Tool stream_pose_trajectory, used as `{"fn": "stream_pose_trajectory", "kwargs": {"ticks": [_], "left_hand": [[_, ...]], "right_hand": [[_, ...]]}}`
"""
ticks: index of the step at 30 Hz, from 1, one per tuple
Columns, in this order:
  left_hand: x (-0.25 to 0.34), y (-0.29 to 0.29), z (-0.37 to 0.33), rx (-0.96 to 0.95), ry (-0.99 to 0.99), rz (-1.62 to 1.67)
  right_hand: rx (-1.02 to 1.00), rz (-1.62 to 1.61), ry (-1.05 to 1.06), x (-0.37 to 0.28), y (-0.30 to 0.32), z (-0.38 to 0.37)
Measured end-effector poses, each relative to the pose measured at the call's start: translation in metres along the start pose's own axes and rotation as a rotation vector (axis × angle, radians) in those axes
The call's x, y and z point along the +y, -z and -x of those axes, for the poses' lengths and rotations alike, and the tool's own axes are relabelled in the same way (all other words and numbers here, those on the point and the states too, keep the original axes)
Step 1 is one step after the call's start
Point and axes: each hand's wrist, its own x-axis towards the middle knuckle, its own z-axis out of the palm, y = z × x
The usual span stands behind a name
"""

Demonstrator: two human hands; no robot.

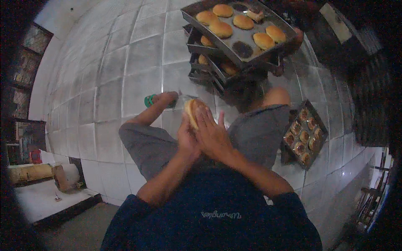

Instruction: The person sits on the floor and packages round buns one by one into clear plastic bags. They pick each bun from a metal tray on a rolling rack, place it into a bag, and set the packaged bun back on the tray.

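A golden bun (191, 113) is held upright between my two hands, above my crossed legs. My left hand (187, 134) supports its lower left side, with the fingers closed against it. Pressed flat along the bun's right side is my right hand (210, 129), its thumb sticking out to the right. Something clear, like thin plastic, shows around the top of the bun; whether it wraps the bun I cannot make out.
Dark metal trays stand stacked ahead; the top tray (242, 58) carries several golden buns (220, 29). On the tiled floor (142, 54) at right lies another tray (306, 165) of dark-topped pastries (304, 136). A small green object (148, 101) sits beside my foot. A low white ledge (46, 201) is at left.
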Motion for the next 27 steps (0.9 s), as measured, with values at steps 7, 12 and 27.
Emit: {"fn": "stream_pose_trajectory", "kwargs": {"ticks": [7, 12, 27], "left_hand": [[0.022, -0.002, 0.016, -0.051, 0.237, 0.125], [0.029, -0.052, 0.060, -0.096, 0.137, -0.331], [0.040, -0.010, 0.064, 0.181, -0.112, -1.243]], "right_hand": [[0.361, -0.286, -0.005, 0.015, 0.078, 0.002], [0.356, -0.312, -0.031, 0.039, 0.061, -0.012], [0.232, -0.375, -0.084, 0.023, 0.052, 0.020]]}}
